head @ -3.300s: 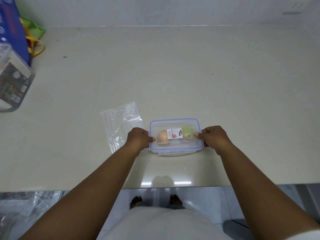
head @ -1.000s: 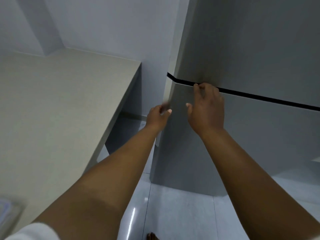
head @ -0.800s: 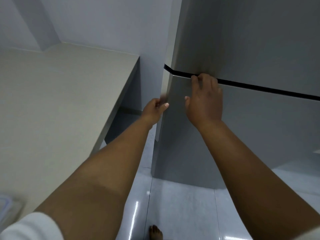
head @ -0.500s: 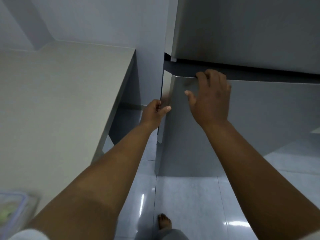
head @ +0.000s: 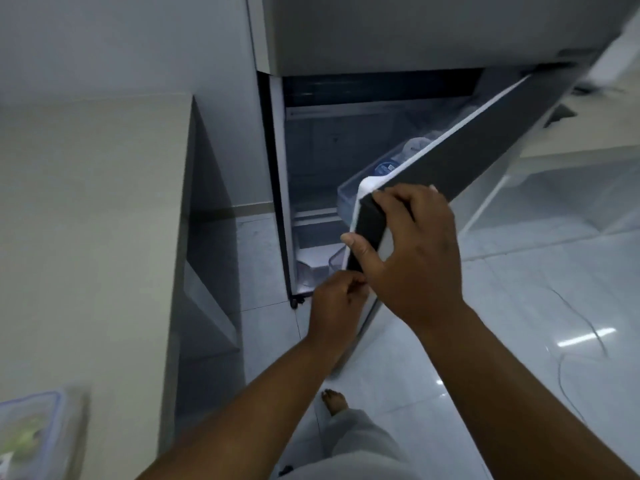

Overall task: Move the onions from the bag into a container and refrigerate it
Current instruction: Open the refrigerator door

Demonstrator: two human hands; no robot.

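The grey lower fridge door [head: 478,154] stands swung out towards me, and the dim fridge compartment [head: 322,174] shows behind it. My right hand [head: 412,251] grips the door's top front corner, thumb on its edge. Lower on that same door edge, my left hand [head: 337,303] is closed around it. The clear lidded container [head: 31,434] with a blue rim sits blurred at the bottom left on the counter [head: 86,237], apart from both hands; something green shows through its lid.
Door shelves hold bottles with blue-white caps [head: 388,166]. A drawer and white shelf [head: 311,258] show low inside the fridge. The upper door [head: 415,29] is closed. My bare foot [head: 334,401] stands on the glossy tiled floor [head: 536,323]. A thin cable [head: 581,341] lies on it.
The lower fridge door has swung wide from barely cracked, both hands pulling its edge towards me. The camera tipped down; earlier still, both hands held the container on the counter.
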